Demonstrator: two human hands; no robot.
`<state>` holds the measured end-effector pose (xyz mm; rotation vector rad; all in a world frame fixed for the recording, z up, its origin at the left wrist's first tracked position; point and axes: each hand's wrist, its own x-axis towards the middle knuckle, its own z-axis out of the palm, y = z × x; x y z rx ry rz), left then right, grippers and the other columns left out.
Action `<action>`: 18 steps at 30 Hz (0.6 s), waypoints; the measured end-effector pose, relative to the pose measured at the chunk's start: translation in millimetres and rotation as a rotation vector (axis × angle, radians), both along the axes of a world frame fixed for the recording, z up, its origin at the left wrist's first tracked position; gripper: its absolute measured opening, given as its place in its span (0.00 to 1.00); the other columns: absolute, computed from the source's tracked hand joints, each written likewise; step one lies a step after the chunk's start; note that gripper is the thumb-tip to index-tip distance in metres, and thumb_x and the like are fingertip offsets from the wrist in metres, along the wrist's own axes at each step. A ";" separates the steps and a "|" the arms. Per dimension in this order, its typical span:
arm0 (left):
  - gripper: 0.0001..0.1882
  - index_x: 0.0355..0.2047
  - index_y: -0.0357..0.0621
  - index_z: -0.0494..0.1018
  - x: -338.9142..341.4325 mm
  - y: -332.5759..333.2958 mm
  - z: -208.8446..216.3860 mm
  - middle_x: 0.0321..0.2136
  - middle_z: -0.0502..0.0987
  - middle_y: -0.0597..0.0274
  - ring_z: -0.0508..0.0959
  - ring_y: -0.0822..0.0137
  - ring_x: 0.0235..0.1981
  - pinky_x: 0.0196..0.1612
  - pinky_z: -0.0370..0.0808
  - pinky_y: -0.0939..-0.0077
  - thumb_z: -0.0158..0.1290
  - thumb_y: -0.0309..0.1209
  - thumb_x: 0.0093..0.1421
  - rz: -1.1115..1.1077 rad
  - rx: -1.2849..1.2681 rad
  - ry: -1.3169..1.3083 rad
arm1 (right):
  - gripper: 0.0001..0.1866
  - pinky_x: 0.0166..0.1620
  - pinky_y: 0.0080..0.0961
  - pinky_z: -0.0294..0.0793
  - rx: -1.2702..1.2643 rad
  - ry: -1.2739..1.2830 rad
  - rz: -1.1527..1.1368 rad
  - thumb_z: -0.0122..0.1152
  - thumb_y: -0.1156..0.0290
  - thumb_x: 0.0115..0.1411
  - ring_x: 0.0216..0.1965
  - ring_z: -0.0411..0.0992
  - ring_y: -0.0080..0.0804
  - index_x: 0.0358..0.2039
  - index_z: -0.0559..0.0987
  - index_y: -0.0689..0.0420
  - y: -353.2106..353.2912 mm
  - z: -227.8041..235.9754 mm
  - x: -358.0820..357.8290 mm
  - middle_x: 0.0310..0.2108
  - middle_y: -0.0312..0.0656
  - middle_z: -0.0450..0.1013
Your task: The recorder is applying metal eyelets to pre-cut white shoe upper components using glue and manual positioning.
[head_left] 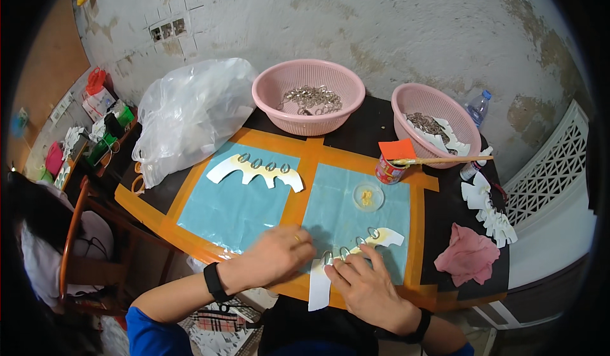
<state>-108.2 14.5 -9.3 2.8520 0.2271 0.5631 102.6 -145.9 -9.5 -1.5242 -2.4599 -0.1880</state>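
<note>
On the right blue sheet (397,194) lies a curved white notched strip (319,292) with a yellowish band and several oval metal rings standing along it. My right hand (375,292) is over this strip, its fingers bent and gripping the strip beside the leftmost ring (327,257). To the left of it, my left hand (279,254) is closed with curled fingers; whatever they hold is hidden. A second white strip (222,170) with similar rings lies on the left blue sheet (213,213). Behind my right hand sits a small clear dish (379,202) containing yellow paste.
Two pink baskets (308,125) (406,95) hold metal rings. A stick (451,160) lies across a red can (387,173). At the right are a pink cloth (467,254) and white strips (492,219). A plastic bag (190,111) stands at the left, beyond a seated person (47,248).
</note>
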 end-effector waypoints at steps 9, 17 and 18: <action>0.16 0.48 0.43 0.74 10.8 -40.1 -2.8 0.31 0.82 0.56 0.83 0.51 0.35 0.36 0.79 0.59 0.64 0.31 0.62 0.366 -0.500 -0.092 | 0.19 0.68 0.54 0.62 0.022 0.024 0.012 0.58 0.71 0.61 0.52 0.74 0.36 0.51 0.82 0.64 -0.8 -8.3 0.8 0.44 0.42 0.77; 0.17 0.47 0.41 0.73 34.7 -54.8 -6.7 0.27 0.83 0.58 0.83 0.51 0.30 0.34 0.78 0.59 0.65 0.32 0.61 0.477 -0.426 0.003 | 0.17 0.68 0.54 0.62 0.075 0.052 0.037 0.60 0.71 0.58 0.51 0.73 0.37 0.46 0.84 0.64 0.8 -8.1 3.6 0.40 0.42 0.76; 0.17 0.48 0.41 0.72 34.8 -56.0 -5.6 0.28 0.83 0.57 0.83 0.51 0.31 0.34 0.78 0.58 0.64 0.31 0.62 0.491 -0.439 0.018 | 0.17 0.68 0.54 0.63 0.080 0.054 0.044 0.60 0.71 0.58 0.51 0.73 0.38 0.46 0.84 0.64 1.5 -9.0 4.4 0.39 0.42 0.76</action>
